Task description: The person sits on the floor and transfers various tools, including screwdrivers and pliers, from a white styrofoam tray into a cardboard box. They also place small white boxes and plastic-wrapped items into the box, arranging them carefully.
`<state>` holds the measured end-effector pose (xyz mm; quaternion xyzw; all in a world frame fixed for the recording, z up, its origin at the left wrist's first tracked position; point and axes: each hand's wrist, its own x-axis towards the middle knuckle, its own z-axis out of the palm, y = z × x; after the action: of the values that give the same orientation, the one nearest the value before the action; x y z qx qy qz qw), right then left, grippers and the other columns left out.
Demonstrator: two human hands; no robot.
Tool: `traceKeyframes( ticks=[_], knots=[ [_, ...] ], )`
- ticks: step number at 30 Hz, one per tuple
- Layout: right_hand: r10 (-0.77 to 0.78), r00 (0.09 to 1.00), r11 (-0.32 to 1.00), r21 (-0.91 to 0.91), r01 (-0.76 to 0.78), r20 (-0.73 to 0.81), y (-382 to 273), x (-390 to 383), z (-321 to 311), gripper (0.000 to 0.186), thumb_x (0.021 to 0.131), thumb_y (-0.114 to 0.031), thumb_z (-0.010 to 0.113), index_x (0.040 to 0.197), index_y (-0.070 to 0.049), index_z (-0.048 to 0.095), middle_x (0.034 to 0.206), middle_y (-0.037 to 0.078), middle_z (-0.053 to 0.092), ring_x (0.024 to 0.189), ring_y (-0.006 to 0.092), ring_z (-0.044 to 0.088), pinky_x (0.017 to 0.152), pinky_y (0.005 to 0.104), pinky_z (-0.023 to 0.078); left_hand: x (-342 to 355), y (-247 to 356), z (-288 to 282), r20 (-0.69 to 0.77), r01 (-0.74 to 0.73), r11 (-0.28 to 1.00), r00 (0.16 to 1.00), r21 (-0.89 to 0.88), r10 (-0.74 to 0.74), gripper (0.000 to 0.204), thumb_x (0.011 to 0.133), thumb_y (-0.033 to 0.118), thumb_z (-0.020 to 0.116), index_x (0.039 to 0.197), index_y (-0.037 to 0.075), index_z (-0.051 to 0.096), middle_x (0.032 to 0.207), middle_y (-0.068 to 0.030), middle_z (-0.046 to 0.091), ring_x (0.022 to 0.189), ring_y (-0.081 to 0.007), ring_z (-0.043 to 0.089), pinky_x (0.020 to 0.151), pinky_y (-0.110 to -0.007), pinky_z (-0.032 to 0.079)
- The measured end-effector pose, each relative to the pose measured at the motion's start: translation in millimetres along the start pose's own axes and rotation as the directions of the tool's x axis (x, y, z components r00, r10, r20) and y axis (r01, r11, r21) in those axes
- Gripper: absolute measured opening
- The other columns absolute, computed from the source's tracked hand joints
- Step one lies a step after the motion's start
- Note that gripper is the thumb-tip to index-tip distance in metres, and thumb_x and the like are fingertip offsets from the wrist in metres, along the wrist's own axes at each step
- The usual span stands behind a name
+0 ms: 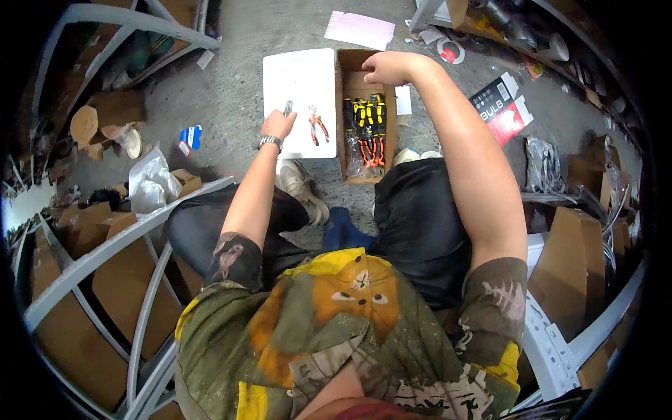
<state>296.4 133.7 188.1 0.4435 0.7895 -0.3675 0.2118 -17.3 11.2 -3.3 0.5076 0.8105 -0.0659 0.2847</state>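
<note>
My left hand [278, 125] is closed round a pair of pliers [288, 107] over the white board [280, 70]; only the grey metal head shows, the handles are hidden in my fist. To its right, pliers with orange-and-black handles [318, 126] lie on the board. My right hand [386, 68] hovers above the far end of an open cardboard box [341, 150], fingers loosely curved and apart, with nothing visible in them. Inside the box lie several tools with yellow-and-black handles [367, 115] and several orange-and-black handles [371, 150], with clear plastic at the near end.
A pink sheet of paper [360, 29] lies beyond the box. On the right a red-and-black flattened carton [502, 108] lies on the concrete floor, on the left a blue package [190, 138]. Grey metal racks [105, 255] with cardboard boxes flank me.
</note>
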Motion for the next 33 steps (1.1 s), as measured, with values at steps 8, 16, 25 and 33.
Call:
traceKeyframes(
  ticks=[8, 16, 25, 33],
  knots=[
    [-0.254, 0.918, 0.966, -0.042, 0.254, -0.305, -33, 26, 25, 0.051, 0.087, -0.021, 0.063, 0.136, -0.007, 0.054, 0.129, 0.020, 0.060, 0.119, 0.0342, 0.058, 0.103, 0.0424, 0.046, -45, 31, -182, 0.161, -0.173, 0.972, 0.976, 0.159, 0.148, 0.065, 0.086, 0.058, 0.057, 0.085, -0.005, 0.073, 0.074, -0.0200, 0.067, 0.064, -0.0294, 0.065, 0.062, -0.042, 0.052],
    [-0.478, 0.584, 0.732, 0.071, 0.678, -0.656, -138, -22, 23, 0.081, 0.079, -0.039, 0.077, 0.144, -0.007, 0.041, 0.129, 0.022, 0.057, 0.116, 0.0367, 0.058, 0.099, 0.0427, 0.048, -129, 95, -297, 0.367, -0.518, 0.848, 0.815, 0.112, 0.450, 0.051, 0.096, 0.047, 0.050, 0.089, -0.001, 0.067, 0.062, -0.0020, 0.057, 0.047, -0.0112, 0.051, 0.040, -0.029, 0.041],
    [-0.122, 0.547, 0.564, 0.395, 0.725, -0.828, -103, -34, -5, 0.058, 0.088, -0.020, 0.069, 0.140, -0.007, 0.047, 0.115, 0.019, 0.066, 0.104, 0.0281, 0.067, 0.089, 0.0357, 0.053, -119, 102, -299, -0.111, -0.493, 0.486, 0.775, -0.721, 0.621, 0.067, 0.099, 0.064, 0.029, 0.130, 0.012, 0.060, 0.112, -0.0098, 0.070, 0.078, -0.0137, 0.065, 0.062, -0.026, 0.055],
    [-0.039, 0.642, 0.507, 0.539, 0.673, -0.765, -88, -55, -19, 0.058, 0.093, -0.013, 0.058, 0.144, -0.006, 0.031, 0.124, 0.023, 0.056, 0.115, 0.0315, 0.059, 0.097, 0.0402, 0.048, -153, 145, -173, -0.408, -0.690, 0.447, 0.709, -0.569, 0.575, 0.060, 0.090, 0.036, 0.070, 0.136, 0.006, 0.047, 0.112, -0.0114, 0.065, 0.082, -0.0166, 0.068, 0.070, -0.033, 0.056]
  ],
)
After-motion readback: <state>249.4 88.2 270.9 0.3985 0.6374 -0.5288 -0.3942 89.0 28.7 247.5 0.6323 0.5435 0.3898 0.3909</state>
